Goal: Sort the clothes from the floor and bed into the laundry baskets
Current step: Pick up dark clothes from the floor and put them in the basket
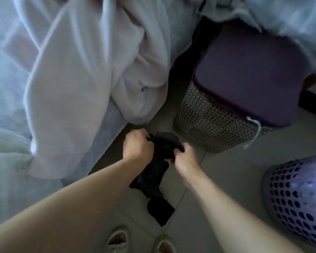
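Note:
A black garment (156, 176) hangs between my two hands above the tiled floor, its lower end trailing down toward my feet. My left hand (137, 146) is closed on its upper left edge. On its upper right edge my right hand (185, 158) is closed too. A grey mesh laundry basket (208, 123) with a dark purple lid (248, 73) stands just right of the garment. A lilac perforated basket (297, 194) sits at the right edge, partly cut off. White crumpled fabric (77, 73) covers the bed on the left.
The bed's grey side (106, 128) runs diagonally beside my left arm. Pale bedding (281, 13) lies over the top right, behind the lidded basket. My feet in white open sandals (117, 241) stand on the grey tiles at the bottom.

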`<state>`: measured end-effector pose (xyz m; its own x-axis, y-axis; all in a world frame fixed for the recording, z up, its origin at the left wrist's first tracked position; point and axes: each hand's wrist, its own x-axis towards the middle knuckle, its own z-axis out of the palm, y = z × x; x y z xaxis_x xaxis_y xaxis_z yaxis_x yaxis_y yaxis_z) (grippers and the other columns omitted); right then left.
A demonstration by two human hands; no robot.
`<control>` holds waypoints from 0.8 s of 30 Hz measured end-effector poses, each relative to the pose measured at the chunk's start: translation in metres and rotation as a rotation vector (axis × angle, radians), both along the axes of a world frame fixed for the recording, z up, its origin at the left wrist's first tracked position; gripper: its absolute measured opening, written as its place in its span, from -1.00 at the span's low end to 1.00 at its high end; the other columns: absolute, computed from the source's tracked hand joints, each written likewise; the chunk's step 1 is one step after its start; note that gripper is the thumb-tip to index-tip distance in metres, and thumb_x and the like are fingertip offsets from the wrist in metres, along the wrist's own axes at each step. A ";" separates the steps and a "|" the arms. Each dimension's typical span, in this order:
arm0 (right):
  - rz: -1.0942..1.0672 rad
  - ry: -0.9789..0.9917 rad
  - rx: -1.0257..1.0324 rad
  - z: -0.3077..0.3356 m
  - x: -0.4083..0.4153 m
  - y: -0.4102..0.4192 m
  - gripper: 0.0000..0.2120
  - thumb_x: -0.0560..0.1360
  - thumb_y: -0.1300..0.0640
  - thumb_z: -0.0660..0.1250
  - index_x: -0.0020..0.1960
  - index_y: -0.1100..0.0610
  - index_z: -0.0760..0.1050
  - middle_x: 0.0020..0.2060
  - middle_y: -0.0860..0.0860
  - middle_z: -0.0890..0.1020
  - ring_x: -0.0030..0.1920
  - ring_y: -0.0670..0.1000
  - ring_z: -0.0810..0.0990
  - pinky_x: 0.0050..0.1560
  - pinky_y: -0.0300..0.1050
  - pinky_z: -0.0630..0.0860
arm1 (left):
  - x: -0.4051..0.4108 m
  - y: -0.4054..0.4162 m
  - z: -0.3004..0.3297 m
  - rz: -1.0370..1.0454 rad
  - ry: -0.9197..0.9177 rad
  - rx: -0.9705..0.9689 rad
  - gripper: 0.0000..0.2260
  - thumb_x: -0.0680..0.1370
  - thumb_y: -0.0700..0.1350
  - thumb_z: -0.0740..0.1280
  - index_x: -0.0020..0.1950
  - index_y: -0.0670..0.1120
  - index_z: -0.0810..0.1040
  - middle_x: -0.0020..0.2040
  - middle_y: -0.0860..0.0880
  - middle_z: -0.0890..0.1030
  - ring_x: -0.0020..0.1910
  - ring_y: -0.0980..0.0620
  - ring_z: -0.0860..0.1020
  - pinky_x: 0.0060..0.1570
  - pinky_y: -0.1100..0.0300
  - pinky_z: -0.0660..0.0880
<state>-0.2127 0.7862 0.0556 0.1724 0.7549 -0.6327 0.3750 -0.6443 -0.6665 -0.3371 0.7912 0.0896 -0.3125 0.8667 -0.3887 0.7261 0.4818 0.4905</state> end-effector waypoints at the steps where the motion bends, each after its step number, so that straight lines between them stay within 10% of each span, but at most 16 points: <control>1: 0.012 0.018 0.006 0.017 0.001 0.001 -0.78 0.55 0.28 0.15 0.14 0.18 0.48 0.06 0.17 0.61 0.08 0.17 0.58 0.15 0.08 0.50 | 0.006 0.000 0.015 0.001 0.002 0.016 -0.88 0.51 -0.23 0.27 0.00 -0.17 0.57 0.06 -0.16 0.58 0.08 -0.14 0.53 -0.10 0.19 0.36; 8: 0.125 0.309 -0.027 0.144 0.027 -0.010 -0.51 0.24 0.32 0.35 0.15 0.10 0.40 -0.01 0.09 0.60 0.06 0.10 0.58 0.00 0.01 0.54 | 0.038 0.006 0.131 -0.048 -0.022 0.033 -0.82 0.50 -0.21 0.29 0.05 -0.18 0.63 0.02 -0.17 0.64 0.09 -0.14 0.59 0.00 0.11 0.49; 13: 0.346 0.091 0.116 0.220 0.041 -0.022 -0.08 0.08 0.08 0.60 0.32 0.13 0.20 0.16 -0.01 0.50 0.17 -0.04 0.52 0.06 -0.18 0.51 | 0.057 0.009 0.203 0.005 -0.144 0.065 -0.86 0.49 -0.17 0.34 -0.05 -0.21 0.62 -0.03 -0.19 0.65 0.03 -0.15 0.60 -0.07 0.12 0.48; 18: 0.127 -0.100 0.309 0.264 0.052 -0.030 -0.66 0.42 0.25 0.37 0.17 0.15 0.44 0.01 0.06 0.60 0.04 0.07 0.57 -0.02 -0.08 0.47 | 0.077 0.005 0.271 -0.065 -0.218 0.114 -0.86 0.45 -0.21 0.34 -0.11 -0.28 0.60 -0.14 -0.16 0.61 -0.11 -0.10 0.60 -0.20 0.16 0.53; 24: -0.077 -0.090 0.401 0.326 0.070 -0.047 -0.74 0.49 0.26 0.33 0.17 0.13 0.54 -0.05 0.04 0.60 0.01 0.05 0.56 0.03 -0.06 0.48 | 0.088 -0.016 0.339 -0.146 -0.310 0.250 -0.85 0.46 -0.08 0.35 -0.20 -0.15 0.60 -0.17 -0.11 0.65 -0.15 -0.02 0.59 -0.17 0.16 0.54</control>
<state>-0.1422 0.7393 0.3817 0.2794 0.9212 -0.2707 0.4038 -0.3685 -0.8374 -0.2487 0.7747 0.4282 -0.0811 0.9728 -0.2172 0.5772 0.2235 0.7854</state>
